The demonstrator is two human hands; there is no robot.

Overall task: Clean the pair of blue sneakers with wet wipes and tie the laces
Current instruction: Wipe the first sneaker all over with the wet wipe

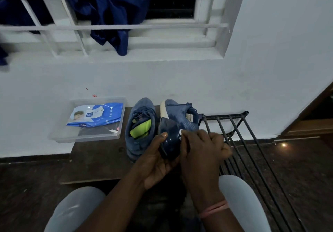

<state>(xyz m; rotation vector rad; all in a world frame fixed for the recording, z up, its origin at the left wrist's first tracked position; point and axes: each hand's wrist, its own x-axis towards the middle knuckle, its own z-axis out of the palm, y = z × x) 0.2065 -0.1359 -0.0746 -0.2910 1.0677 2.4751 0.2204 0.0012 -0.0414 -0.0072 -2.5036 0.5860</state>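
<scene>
The person sat facing a white wall, grey-clad knees at five and seven o'clock of the view. The left hand cupped the heel of a blue sneaker from below, its thumb lying up along the dark heel counter and its fingers curled round the shoe, which was tipped onto its side so that the pale sole edge faced ten o'clock. The right hand was clenched on a small white wet wipe, only a corner of which showed past the fingertips, and pressed it against the heel of that shoe. A pink band circled the right wrist.

The second blue sneaker stood upright on the low dark bench, just at nine o'clock of the held shoe, laces loose and a yellow-green insole showing inside. Farther toward nine o'clock, a clear plastic tray overhung the bench's far left corner and carried a blue pack of wet wipes.

At three o'clock of the shoes stood a black metal rack, its bars running toward the person. At twelve o'clock, dark blue cloth hung over the white window grille.
</scene>
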